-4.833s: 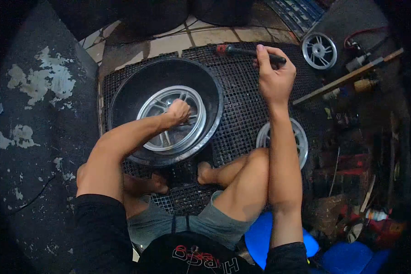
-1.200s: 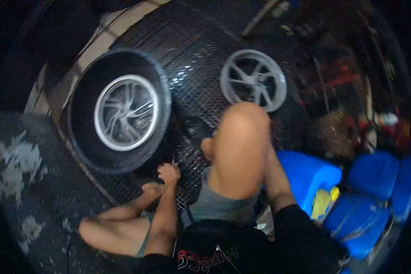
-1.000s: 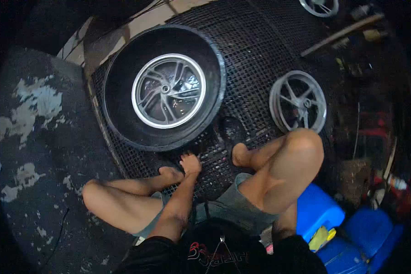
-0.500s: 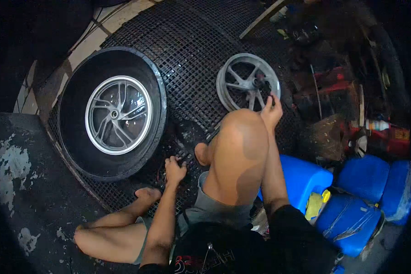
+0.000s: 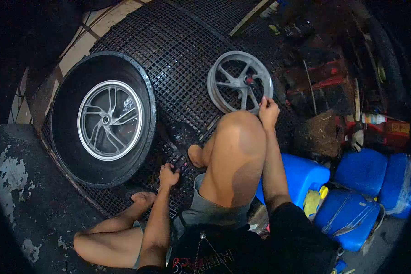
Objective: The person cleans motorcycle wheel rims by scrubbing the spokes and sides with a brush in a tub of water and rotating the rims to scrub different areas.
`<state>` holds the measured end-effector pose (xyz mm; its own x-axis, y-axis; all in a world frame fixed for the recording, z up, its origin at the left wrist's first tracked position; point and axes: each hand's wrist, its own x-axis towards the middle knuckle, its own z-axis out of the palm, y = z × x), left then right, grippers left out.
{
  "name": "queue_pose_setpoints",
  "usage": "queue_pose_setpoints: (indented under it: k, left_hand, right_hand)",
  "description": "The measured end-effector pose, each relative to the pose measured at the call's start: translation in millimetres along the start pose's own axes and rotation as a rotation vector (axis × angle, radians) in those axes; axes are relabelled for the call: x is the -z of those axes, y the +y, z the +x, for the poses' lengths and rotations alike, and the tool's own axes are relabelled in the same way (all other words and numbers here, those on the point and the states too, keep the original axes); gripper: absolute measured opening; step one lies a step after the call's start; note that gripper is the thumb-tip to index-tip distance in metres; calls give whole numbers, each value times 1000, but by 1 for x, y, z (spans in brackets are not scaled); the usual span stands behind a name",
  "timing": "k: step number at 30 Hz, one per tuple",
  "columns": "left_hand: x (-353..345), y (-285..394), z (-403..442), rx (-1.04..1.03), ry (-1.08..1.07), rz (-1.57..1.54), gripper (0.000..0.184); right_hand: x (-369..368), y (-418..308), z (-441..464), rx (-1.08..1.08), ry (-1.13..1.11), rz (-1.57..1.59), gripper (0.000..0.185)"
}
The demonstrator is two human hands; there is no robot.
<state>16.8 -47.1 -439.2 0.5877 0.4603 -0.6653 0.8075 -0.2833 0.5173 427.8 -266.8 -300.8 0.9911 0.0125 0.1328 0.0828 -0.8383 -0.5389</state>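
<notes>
A grey spoked wheel rim (image 5: 217, 84) stands tilted on the black grid mat, with a red and dark piece at its hub. My right hand (image 5: 269, 112) is closed at the wheel's lower right edge, fingertips pinching the rim. Beyond my raised knee, the bottom of that wheel is partly hidden. Low over the mat, my left hand (image 5: 169, 176) has its fingers curled; what they hold, if anything, is too dark to make out. To its upper left, a silver wheel rim (image 5: 81, 119) lies inside a round black tub (image 5: 151, 109) containing some liquid.
Black grid matting (image 5: 182, 59) covers the floor. Several blue jerrycans (image 5: 363, 173) stand at the lower right, beside a yellow-capped container. Red boxes (image 5: 324, 82) and dark clutter line the right side. A wooden strip (image 5: 251, 18) lies at the top.
The grey wheel's spokes and hub piece sit at a different angle, so the wheel has turned. My right hand stays at its rim. The whole view has shifted slightly.
</notes>
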Motion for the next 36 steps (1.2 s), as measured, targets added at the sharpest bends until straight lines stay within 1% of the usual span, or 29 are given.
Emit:
queue_pose_setpoints:
  k: [1,4,7,8,11,12,13,15,16,17,18,19,23,24,26,27,29,30,31,33,35,36]
  left_hand:
    - [-1,-1,1,-8,-10,-3,40]
    - [-5,-8,2,-30,-25,7,41]
    - [-8,-11,7,-35,-22,41,41]
    - [-8,-11,7,-22,-29,43,41]
    - [-6,-14,8,-24,-40,30,41]
    - [-5,-14,8,-39,-46,25,41]
    - [-4,-14,6,-39,-40,21,41]
    - [0,-11,2,-49,-30,10,40]
    - [-2,-11,3,-45,-11,-14,39]
    - [-6,-17,7,-45,-54,-15,38]
    - [-10,-22,14,-40,-94,-17,38]
    - [-14,-29,17,-29,-132,-17,38]
    - [-22,-42,20,-87,-110,37,39]
    - [-13,-32,17,-81,-122,36,39]
    - [-2,-11,8,-62,-133,21,38]
    - [-4,-7,8,-47,-149,-26,37]
    - [-10,-4,11,-13,-138,-141,36]
    - [-10,7,10,-26,-168,-243,31]
    - [-7,21,7,-49,-203,-340,28]
    - [21,66,-5,-73,-244,-504,24]
    - [11,69,5,-18,-378,-544,25]
    - [24,82,6,-142,-517,-598,26]
  right_hand:
    - [4,-4,-3,-43,-35,59,36]
    - [-6,9,-10,-75,-7,79,42]
    - [-29,48,-11,-59,-18,133,49]
    - [-32,51,-15,-61,-36,118,39]
    - [-39,60,-26,-145,-52,72,29]
    - [-37,57,-35,-183,8,44,21]
    - [-35,55,-46,-204,59,43,20]
    - [-51,89,-62,-211,96,111,17]
    - [-42,77,-72,-267,65,113,17]
    - [-35,64,-78,-322,32,116,18]
    - [-46,80,-76,-350,-8,104,20]
    - [-58,94,-75,-377,7,156,22]
    - [-38,63,-70,-362,-34,20,40]
    - [-39,61,-69,-352,-36,-14,44]
    - [-38,64,-70,-353,-27,18,52]
    - [-42,67,-68,-337,-32,42,55]
    - [-47,83,-65,-54,58,69,57]
    - [-36,60,-65,-70,92,80,54]
    - [-32,47,-63,47,100,32,51]
    - [-21,1,-56,200,164,-12,50]
    - [-16,-68,-37,155,65,212,50]
    - [-26,-78,-20,171,-12,400,49]
